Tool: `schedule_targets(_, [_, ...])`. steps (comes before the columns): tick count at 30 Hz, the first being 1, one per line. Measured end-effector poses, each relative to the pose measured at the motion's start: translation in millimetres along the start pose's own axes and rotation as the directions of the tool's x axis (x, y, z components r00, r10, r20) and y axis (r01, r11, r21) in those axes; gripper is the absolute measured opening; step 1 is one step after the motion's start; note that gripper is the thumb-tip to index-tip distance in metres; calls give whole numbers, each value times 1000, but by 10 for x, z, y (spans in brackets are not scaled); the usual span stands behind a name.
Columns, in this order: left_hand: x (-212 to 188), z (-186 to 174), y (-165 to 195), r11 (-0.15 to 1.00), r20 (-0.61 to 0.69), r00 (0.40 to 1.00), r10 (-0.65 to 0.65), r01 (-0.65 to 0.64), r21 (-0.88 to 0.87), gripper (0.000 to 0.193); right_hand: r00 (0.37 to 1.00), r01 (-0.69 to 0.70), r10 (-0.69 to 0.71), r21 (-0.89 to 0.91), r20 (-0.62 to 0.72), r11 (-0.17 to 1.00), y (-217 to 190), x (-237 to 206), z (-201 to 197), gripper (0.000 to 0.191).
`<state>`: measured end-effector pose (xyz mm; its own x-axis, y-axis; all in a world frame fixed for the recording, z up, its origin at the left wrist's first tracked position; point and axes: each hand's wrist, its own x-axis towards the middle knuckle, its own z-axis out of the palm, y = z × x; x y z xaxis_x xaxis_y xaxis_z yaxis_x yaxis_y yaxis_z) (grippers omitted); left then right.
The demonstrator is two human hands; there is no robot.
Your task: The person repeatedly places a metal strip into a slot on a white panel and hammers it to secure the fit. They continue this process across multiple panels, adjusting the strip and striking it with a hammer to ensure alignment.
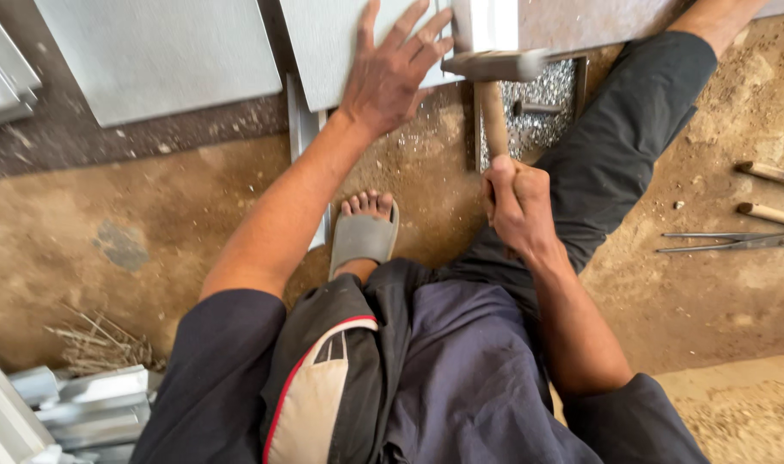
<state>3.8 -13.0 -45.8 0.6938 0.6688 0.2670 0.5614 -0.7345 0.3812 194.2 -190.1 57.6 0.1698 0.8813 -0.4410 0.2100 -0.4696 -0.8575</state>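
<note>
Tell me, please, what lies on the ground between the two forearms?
In the head view, a foot in a grey sandal rests on bare dirt between the left hand and the right hand gripping the hammer.

I'm looking down at a sheet-metal workshop set up on bare ground. The floor (82, 232) is packed earth, dusty and stained, and the work is done seated on it. Grey metal sheets (160, 51) lie flat at the far side, with a pile of shiny metal filings (542, 107) beside them. Folded metal offcuts (91, 404) are stacked near left. Far right, long thin metal rods (727, 241) and wooden handles (770, 193) rest in the dirt.
</note>
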Motion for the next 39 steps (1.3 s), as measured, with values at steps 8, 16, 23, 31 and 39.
schedule_targets(8, [-11, 14, 15, 1000, -48, 999, 16, -16, 10, 67, 862, 455, -506, -497, 37, 739, 156, 84, 19, 53])
schedule_targets(16, [7, -37, 4, 999, -40, 999, 6, -4, 48, 66, 996, -37, 0, 430, 88, 902, -45, -151, -70, 48])
schedule_targets(23, [19, -135, 39, 1000, -7, 1000, 3, -3, 4, 71, 721, 655, -687, -233, -88, 718, 36, 40, 153, 43])
schedule_targets(31, [-25, -33, 22, 1000, -18, 1000, 7, -8, -27, 69, 827, 538, -529, -5, -191, 843, 85, -175, 150, 38])
schedule_targets(39, [38, -37, -1, 998, -33, 999, -6, 8, 58, 66, 918, 347, -390, -342, -65, 873, -62, 25, 117, 41])
